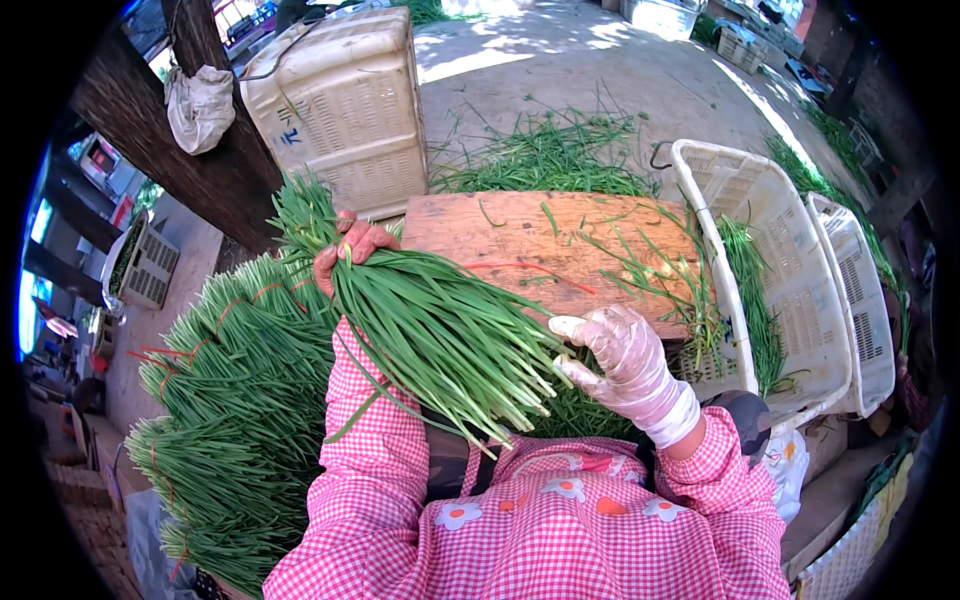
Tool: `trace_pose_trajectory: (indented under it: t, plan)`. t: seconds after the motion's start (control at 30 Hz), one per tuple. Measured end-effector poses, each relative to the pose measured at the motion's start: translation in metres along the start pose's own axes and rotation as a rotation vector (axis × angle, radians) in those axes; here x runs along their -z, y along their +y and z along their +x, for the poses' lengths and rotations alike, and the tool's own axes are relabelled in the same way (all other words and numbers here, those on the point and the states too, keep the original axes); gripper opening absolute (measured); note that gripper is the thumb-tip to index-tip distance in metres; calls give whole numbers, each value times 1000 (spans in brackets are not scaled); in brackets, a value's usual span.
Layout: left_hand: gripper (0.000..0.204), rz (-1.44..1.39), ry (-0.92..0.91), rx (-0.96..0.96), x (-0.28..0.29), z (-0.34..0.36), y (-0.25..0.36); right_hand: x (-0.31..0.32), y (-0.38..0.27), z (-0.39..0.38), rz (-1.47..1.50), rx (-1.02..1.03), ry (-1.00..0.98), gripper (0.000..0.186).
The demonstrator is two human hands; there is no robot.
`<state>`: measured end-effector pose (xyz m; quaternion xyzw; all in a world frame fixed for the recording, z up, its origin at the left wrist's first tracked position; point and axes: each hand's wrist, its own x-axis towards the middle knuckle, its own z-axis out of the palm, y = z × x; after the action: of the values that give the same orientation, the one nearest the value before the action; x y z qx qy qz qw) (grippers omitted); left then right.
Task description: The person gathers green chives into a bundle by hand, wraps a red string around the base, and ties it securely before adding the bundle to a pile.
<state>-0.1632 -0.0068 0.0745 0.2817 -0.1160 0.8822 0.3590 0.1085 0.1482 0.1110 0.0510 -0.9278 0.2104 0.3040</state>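
My left hand (352, 246) is closed round a thick bunch of garlic chives (432, 315), gripping it toward its leafy green end. The bunch slants down to the right, its pale stem ends fanned out above my lap. At those ends is my right hand (630, 365), in a whitish glove taped at the wrist. Its thumb and forefinger are apart, the tips beside the outermost stems. Beyond the bunch lies a worn wooden board (475, 222) with loose chive leaves (650, 265) and a thin red tie (545, 272) on it.
Tied chive bundles (235, 400) are piled at my left. A pale plastic crate (345, 115) stands on end at the far left, near a tree trunk (180, 140). Loose chives (560, 155) cover the ground behind the board. White crates (795, 255) stand at the right, one with chives inside.
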Motion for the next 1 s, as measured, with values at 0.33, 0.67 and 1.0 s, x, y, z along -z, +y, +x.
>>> trace_pose_trajectory:
  t: [0.33,0.67,1.0]
  plan:
    - [25,74,157,-22,10,-4,6,43,32,-30,1166,-644,-37,25]
    - [28,180,277,1,12,-3,-9,6,-22,3,709,-644,-414,19]
    - [26,205,253,67,12,-5,-13,-17,-20,13,208,-181,-75,44]
